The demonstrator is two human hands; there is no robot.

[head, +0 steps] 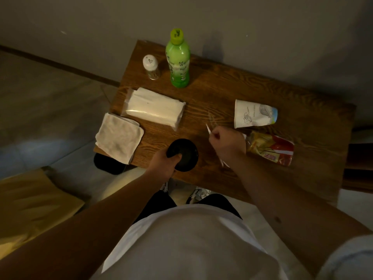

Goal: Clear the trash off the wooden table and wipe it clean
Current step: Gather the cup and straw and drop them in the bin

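My left hand (164,161) grips the rim of a small black dish (184,154) at the near edge of the wooden table (252,93). My right hand (228,143) is closed around thin white sticks (209,129) that poke out above and below the fist. A paper cup (252,114) lies on its side just beyond that hand. A red and yellow snack wrapper (271,148) lies to the right of it. A folded white cloth (119,137) rests on the table's left corner.
A pack of white napkins (155,107) lies beside the cloth. A green bottle (178,61) and a toothpick shaker (151,66) stand at the far left, near the wall. A dark object (109,165) sits on the floor under the corner.
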